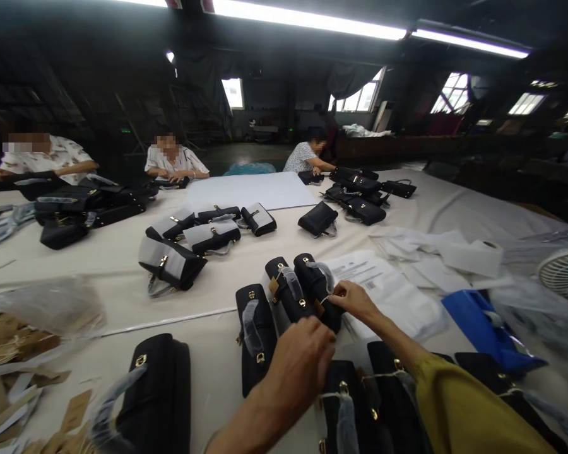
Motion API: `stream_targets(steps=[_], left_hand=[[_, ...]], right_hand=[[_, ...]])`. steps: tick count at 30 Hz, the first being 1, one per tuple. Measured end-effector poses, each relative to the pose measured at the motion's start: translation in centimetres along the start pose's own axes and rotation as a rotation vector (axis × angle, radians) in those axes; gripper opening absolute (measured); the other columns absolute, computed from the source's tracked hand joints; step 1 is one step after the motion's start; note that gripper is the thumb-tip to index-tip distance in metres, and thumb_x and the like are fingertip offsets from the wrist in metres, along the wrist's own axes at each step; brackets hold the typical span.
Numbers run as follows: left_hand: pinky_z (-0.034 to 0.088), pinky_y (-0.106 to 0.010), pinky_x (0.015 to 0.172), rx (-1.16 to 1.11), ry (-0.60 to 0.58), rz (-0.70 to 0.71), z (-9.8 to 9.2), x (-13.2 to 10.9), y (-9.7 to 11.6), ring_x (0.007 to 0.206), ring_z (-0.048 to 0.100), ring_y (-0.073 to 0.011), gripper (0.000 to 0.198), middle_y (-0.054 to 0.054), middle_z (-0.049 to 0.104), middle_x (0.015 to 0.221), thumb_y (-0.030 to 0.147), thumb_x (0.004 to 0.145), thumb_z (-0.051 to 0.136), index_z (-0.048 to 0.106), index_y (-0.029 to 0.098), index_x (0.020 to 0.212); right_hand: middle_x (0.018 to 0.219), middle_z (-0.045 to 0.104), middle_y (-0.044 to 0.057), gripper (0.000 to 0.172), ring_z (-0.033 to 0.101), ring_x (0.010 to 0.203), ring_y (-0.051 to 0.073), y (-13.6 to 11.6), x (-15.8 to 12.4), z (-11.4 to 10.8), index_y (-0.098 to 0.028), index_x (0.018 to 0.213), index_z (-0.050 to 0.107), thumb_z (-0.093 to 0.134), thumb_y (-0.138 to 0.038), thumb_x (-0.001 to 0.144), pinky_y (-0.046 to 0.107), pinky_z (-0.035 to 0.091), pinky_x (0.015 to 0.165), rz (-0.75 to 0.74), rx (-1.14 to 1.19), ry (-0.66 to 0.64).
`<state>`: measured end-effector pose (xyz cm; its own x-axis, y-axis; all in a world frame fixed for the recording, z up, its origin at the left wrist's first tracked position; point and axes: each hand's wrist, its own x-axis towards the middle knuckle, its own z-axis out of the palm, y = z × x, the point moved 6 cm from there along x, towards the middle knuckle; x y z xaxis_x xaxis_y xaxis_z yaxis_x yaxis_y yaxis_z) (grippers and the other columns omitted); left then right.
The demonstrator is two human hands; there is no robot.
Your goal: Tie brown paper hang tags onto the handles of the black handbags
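My right hand [357, 299] is closed in a pinch at a thin white tag string [325, 299] on a black handbag [312, 272] with gold hardware and a plastic-wrapped handle. A brown tag [319, 308] hangs beside that bag. Just nearer to me, my left hand [303, 356] has its fingers curled together; whatever they hold is hidden behind the hand. Two more black handbags stand to its left, one [284, 290] with a brown tag and another [253, 334] with a wrapped handle. Under my forearms are several black bags [343, 410], some with white strings.
A large black handbag [163, 391] stands at front left, near loose brown tags [76, 410] and a plastic bag [47, 309]. More bags [175, 261] lie mid-table. White sheets [383, 290], a blue bag [487, 328] and a fan [565, 274] are at right. Three people sit across the table.
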<state>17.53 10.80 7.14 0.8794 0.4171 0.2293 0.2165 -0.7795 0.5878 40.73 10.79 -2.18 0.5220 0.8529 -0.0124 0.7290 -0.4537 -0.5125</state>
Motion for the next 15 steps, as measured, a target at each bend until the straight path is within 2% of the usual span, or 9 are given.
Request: stream_targets(steps=[2,4,5,7,10,12,15], left_hand=[[0.05,-0.035,0.08,0.006,0.016,-0.072,-0.2,4.2,-0.8,0.09,0.063,-0.0239,0.014,-0.008,0.066,0.098,0.012,0.088,0.056,0.065,0.02,0.095],[0.049,-0.036,0.083,-0.013,0.044,-0.125,-0.1,7.0,-2.0,0.093,0.063,-0.0234,0.014,-0.008,0.066,0.097,0.011,0.089,0.054,0.065,0.018,0.094],[0.049,-0.036,0.084,-0.02,0.057,-0.14,0.0,7.9,-2.5,0.093,0.063,-0.0233,0.015,-0.008,0.066,0.097,0.011,0.089,0.053,0.065,0.018,0.094],[0.049,-0.037,0.086,-0.021,0.072,-0.158,0.3,8.5,-3.4,0.095,0.063,-0.0233,0.016,-0.008,0.066,0.098,0.011,0.091,0.051,0.065,0.017,0.097],[0.049,-0.034,0.086,-0.105,0.122,-0.178,0.0,7.2,-3.9,0.095,0.064,-0.0212,0.017,-0.006,0.067,0.099,0.015,0.093,0.05,0.065,0.019,0.099],[0.05,-0.031,0.085,-0.189,0.203,-0.184,-1.0,4.9,-4.1,0.094,0.064,-0.0193,0.016,-0.005,0.067,0.098,0.017,0.094,0.049,0.065,0.02,0.098],[0.051,-0.028,0.084,-0.216,0.387,-0.213,-3.2,-0.3,-4.9,0.092,0.064,-0.0183,0.017,-0.005,0.068,0.096,0.022,0.096,0.049,0.065,0.021,0.098]], right_hand=[[0.08,0.068,0.002,0.025,0.063,0.077,0.02,0.0,0.4,-0.2,-0.02,0.085,0.065,0.071,-0.041,0.073,0.029,0.045,0.069,0.019,0.029,0.007],[0.082,0.068,0.004,0.036,0.063,0.078,0.022,-0.1,1.0,-0.5,-0.018,0.097,0.065,0.069,-0.046,0.075,0.03,0.045,0.069,0.043,0.046,0.035],[0.081,0.067,0.003,0.036,0.062,0.078,0.021,-0.3,1.5,-0.6,-0.017,0.098,0.065,0.067,-0.046,0.077,0.03,0.044,0.068,0.049,0.051,0.046],[0.077,0.065,0.002,0.024,0.061,0.075,0.019,-1.1,2.7,-0.8,-0.017,0.09,0.065,0.064,-0.038,0.079,0.03,0.044,0.068,0.043,0.061,0.048],[0.07,0.063,-0.001,0.007,0.058,0.067,0.016,-2.7,4.4,-1.7,-0.018,0.081,0.065,0.06,-0.02,0.077,0.027,0.043,0.063,0.008,0.066,0.004],[0.067,0.064,-0.002,0.018,0.056,0.061,0.015,-3.6,5.2,-3.3,-0.02,0.083,0.067,0.056,-0.011,0.072,0.025,0.04,0.059,-0.033,0.051,-0.034],[0.066,0.064,-0.001,0.03,0.055,0.061,0.016,-4.4,5.9,-7.3,-0.024,0.079,0.068,0.051,-0.007,0.062,0.027,0.037,0.059,-0.145,-0.021,-0.079]])
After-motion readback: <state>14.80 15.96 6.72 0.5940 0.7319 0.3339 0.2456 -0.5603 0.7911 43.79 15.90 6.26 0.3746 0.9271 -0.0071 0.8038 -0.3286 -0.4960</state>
